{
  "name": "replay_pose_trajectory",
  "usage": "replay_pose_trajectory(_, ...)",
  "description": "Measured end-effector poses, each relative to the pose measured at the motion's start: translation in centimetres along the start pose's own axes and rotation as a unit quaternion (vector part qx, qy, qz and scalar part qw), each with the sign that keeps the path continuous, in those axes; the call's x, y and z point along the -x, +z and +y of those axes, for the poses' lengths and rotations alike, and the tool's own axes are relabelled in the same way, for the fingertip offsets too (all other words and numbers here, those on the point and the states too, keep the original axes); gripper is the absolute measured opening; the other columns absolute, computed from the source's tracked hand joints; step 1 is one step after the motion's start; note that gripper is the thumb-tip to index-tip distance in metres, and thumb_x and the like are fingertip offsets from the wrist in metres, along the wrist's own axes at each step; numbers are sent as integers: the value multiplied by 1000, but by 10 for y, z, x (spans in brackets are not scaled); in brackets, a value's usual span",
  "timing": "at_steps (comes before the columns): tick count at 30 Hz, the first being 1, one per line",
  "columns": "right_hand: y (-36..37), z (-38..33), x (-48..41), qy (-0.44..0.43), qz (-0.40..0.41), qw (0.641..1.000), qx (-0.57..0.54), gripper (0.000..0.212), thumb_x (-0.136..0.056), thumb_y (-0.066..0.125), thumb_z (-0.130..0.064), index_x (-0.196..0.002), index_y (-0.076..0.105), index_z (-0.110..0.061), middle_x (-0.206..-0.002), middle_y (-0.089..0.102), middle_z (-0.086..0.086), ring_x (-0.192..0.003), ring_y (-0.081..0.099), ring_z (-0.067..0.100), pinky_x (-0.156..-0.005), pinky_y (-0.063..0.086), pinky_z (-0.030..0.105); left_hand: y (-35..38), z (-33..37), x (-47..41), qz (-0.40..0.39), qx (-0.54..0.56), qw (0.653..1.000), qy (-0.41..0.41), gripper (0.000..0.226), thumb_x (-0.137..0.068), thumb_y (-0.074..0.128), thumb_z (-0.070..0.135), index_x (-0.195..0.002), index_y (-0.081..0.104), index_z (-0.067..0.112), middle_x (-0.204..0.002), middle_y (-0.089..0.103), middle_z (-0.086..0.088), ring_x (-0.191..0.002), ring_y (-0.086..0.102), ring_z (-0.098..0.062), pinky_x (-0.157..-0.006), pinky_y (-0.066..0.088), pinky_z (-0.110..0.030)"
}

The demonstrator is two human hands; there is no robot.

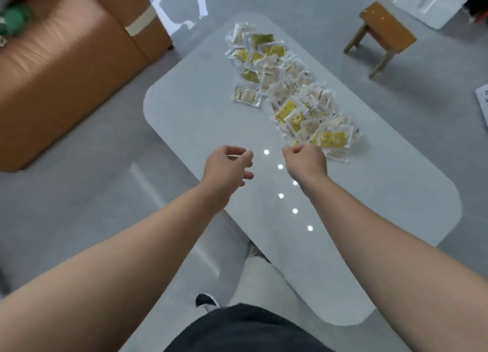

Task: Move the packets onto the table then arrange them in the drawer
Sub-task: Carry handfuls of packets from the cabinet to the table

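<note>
Several small clear and yellow packets [287,93] lie scattered in a long pile on the far half of the white oval table [200,108]. My left hand [228,168] hovers over the table's near left edge with its fingers loosely curled and nothing in it. My right hand [306,161] hangs just short of the nearest packets, knuckles up, fingers curled under; I see nothing held in it. No drawer is in view.
A brown leather sofa [52,69] and a taped cardboard box [132,11] stand to the left. A small wooden stool [383,32] stands at the far right, with a white board [433,3] on the floor behind it. My legs are below the table's near end.
</note>
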State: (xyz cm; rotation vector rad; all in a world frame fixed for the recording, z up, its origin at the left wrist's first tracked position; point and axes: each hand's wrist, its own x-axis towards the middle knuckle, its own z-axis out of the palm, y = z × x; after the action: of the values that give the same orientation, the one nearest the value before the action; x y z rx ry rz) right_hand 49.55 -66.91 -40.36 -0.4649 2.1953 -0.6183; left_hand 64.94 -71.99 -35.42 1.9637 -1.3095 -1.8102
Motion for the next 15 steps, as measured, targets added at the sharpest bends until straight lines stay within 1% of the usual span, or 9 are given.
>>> replay_pose_trajectory(3, 37, -24, 73, -70, -50, 996, 34, 41, -97, 56, -31, -63, 57, -8, -62, 53, 10, -59, 49, 27, -59, 41, 31, -67, -33, 52, 27, 22, 999, 3, 15, -97, 63, 29, -107, 62, 18, -92, 71, -1, -59, 67, -8, -58, 50, -25)
replay_pose_trajectory(5, 67, -36, 120, -116, -83, 987, 68, 42, -98, 54, -31, -61, 51, -11, -61, 48, 10, -58, 46, 27, -56, 38, 32, -111, -64, 82, 48, 54, 997, -12, 12, -98, 62, 27, -105, 62, 16, -90, 69, -1, -59, 63, -10, -58, 48, -25)
replay_pose_trajectory(6, 82, -43, 147, -138, -101, 981, 87, 42, -98, 54, -31, -61, 50, -11, -61, 48, 10, -59, 46, 28, -56, 39, 33, -133, -82, 97, 62, 72, 995, -23, 11, -98, 61, 26, -103, 63, 16, -89, 68, -1, -61, 61, -12, -58, 46, -25)
replay_pose_trajectory(7, 99, -49, 173, -159, -119, 975, 102, 42, -99, 54, -32, -63, 51, -10, -63, 50, 11, -62, 49, 32, -59, 43, 35, -156, -102, 110, 76, 92, 992, -33, 9, -98, 61, 25, -100, 63, 17, -89, 68, -2, -63, 60, -13, -58, 45, -25)
replay_pose_trajectory(9, 132, -55, 222, -197, -158, 959, 132, 41, -100, 54, -33, -67, 55, -8, -70, 57, 13, -72, 59, 36, -72, 52, 42, -197, -144, 135, 104, 138, 984, -47, 9, -99, 60, 25, -96, 62, 17, -89, 66, -3, -65, 58, -15, -58, 42, -25)
replay_pose_trajectory(10, 149, -55, 247, -213, -175, 949, 150, 41, -101, 54, -33, -70, 58, -6, -73, 60, 15, -76, 61, 36, -76, 53, 43, -217, -166, 149, 119, 164, 978, -51, 9, -99, 60, 25, -95, 62, 17, -89, 65, -3, -64, 57, -14, -57, 42, -25)
replay_pose_trajectory(11, 166, -54, 271, -232, -191, 939, 169, 43, -101, 53, -32, -73, 61, -1, -76, 64, 18, -79, 64, 37, -78, 52, 42, -235, -189, 163, 136, 191, 971, -52, 9, -100, 59, 24, -94, 61, 17, -88, 65, -3, -63, 56, -14, -56, 41, -25)
replay_pose_trajectory(13, 204, -49, 320, -275, -221, 911, 216, 47, -102, 53, -32, -76, 65, 6, -76, 66, 20, -80, 64, 37, -71, 49, 39, -270, -237, 196, 173, 244, 953, -53, 9, -100, 59, 23, -93, 60, 17, -86, 64, -2, -60, 54, -14, -55, 39, -25)
replay_pose_trajectory(15, 239, -41, 369, -313, -245, 877, 269, 48, -102, 51, -33, -66, 57, -1, -65, 56, 14, -68, 57, 34, -59, 39, 36, -299, -284, 230, 208, 293, 931, -58, 9, -100, 59, 22, -92, 60, 17, -84, 63, -1, -59, 53, -14, -55, 39, -25)
